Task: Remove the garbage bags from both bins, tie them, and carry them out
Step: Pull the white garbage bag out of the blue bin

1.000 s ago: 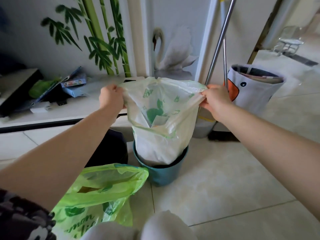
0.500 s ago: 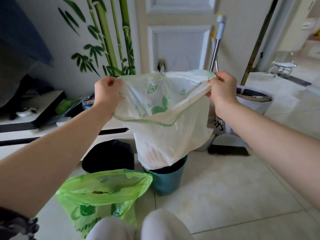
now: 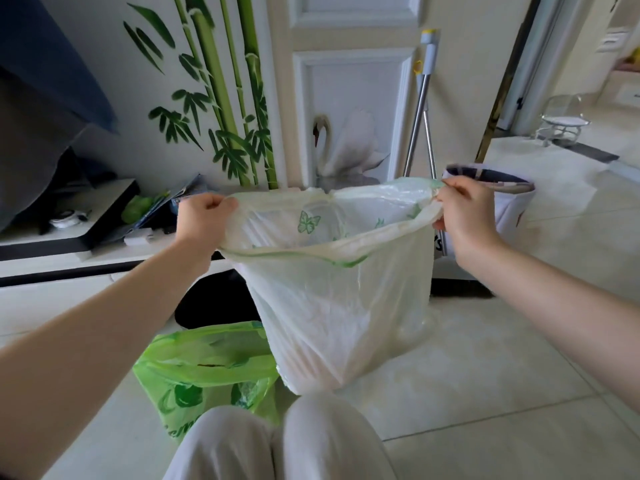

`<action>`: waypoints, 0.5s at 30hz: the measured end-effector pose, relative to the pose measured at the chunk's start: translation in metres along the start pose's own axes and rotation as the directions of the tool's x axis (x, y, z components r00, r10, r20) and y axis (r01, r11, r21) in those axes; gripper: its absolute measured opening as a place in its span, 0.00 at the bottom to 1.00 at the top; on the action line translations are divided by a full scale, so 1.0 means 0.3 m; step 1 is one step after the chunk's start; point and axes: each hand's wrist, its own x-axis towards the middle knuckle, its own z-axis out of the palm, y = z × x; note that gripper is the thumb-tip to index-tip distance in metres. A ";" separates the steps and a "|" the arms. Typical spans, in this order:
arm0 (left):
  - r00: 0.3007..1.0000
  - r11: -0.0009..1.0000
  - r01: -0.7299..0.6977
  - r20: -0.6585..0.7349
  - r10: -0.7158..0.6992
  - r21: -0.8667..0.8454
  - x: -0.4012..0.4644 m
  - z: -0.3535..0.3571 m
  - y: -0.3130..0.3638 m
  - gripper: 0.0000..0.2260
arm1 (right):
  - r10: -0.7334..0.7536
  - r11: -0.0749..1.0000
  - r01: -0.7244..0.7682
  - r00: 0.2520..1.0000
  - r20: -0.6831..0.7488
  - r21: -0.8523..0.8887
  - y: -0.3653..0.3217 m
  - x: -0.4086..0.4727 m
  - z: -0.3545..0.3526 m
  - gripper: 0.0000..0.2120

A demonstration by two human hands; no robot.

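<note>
Head view, looking down over both forearms. Left hand [image 3: 202,218] grips one side of the white garbage bag's [image 3: 332,306] rim, fingers curled round the plastic; right hand [image 3: 464,213] pinches the opposite side, fingers likewise closed on it. Bag hangs stretched between the two hands, mouth pulled open, butterfly print showing on the far inner wall. Its bottom sags just above the person's knees [image 3: 277,441]; what it rests on, if anything, cannot be told. Below the left hand a green plastic bag [image 3: 204,368] sits on the tiled floor [image 3: 485,375], mouth open. Behind that, under the left forearm, a black bin [image 3: 214,299]. Just beyond the right hand, a white fabric basket [image 3: 505,202]. Between the hands, further back, two metal poles [image 3: 417,133] lean on a door with a swan picture [image 3: 343,147].
</note>
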 end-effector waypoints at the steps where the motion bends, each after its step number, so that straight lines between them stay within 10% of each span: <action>1: 1.000 1.000 0.021 0.004 -0.021 0.009 -0.007 0.001 -0.032 0.11 | 0.021 1.000 -0.021 1.000 0.007 -0.014 0.028 -0.012 -0.003 0.10; 15: 0.961 0.946 0.269 0.009 -0.275 0.182 -0.025 0.065 -0.532 0.07 | 0.374 0.902 -0.345 0.925 0.070 -0.258 0.556 -0.071 0.040 0.06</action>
